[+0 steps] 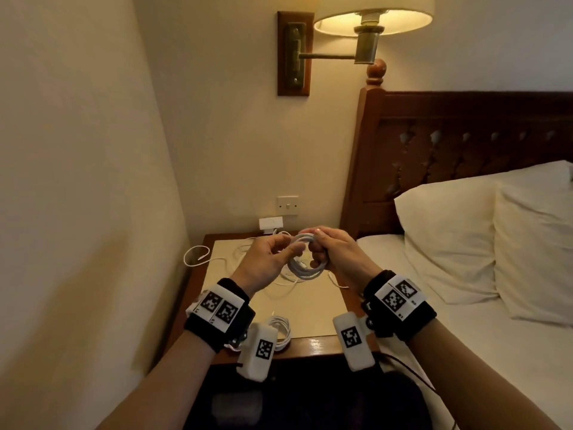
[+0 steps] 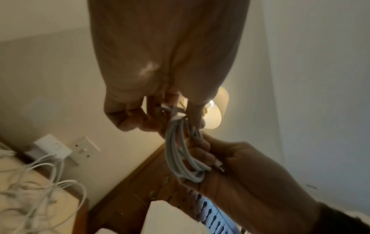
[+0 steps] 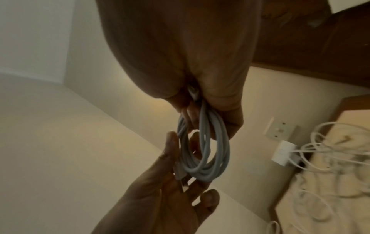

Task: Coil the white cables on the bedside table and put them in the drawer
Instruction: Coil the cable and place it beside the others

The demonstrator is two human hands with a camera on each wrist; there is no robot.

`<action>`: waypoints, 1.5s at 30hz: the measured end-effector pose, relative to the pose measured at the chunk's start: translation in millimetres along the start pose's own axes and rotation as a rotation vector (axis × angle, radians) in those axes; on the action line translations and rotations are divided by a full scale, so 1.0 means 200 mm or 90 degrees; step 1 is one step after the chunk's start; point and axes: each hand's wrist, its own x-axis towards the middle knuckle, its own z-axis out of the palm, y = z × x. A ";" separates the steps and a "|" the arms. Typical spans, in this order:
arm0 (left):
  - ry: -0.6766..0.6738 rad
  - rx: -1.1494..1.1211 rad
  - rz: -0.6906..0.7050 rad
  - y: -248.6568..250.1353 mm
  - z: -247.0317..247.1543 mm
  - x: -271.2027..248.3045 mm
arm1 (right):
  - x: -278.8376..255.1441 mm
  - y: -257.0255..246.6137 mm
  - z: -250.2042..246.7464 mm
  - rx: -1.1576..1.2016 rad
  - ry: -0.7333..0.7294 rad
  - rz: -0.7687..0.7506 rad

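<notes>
A coil of white cable (image 1: 305, 270) hangs in the air over the bedside table (image 1: 313, 308). My right hand (image 1: 316, 243) grips one side of the coil (image 2: 180, 150), fingers curled through its loops. My left hand (image 1: 293, 248) pinches the cable at the top of the coil (image 3: 210, 150). A connector (image 2: 220, 167) sticks out by the right fingers. A second coiled cable (image 1: 280, 332) lies at the table's front edge, partly behind my left wrist. Loose white cables (image 1: 198, 257) sprawl across the tabletop. I cannot make out the drawer.
A white charger (image 1: 270, 223) sits at the wall behind the table, under a wall switch (image 1: 287, 205). The bed with a pillow (image 1: 449, 237) and a wooden headboard (image 1: 465, 135) borders the table on the right. A wall lamp (image 1: 372, 23) hangs above. A wall stands close on the left.
</notes>
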 end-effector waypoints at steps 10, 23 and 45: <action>0.002 -0.061 -0.147 -0.32 0.26 -0.13 | -0.14 0.37 -0.10 0.018 0.040 0.160; 0.133 0.028 -0.416 -0.74 0.59 -0.11 | -0.88 1.06 -0.41 -0.406 0.146 0.301; 0.031 0.421 -0.426 -0.66 0.53 0.08 | -1.02 1.22 -0.43 -0.449 0.155 0.283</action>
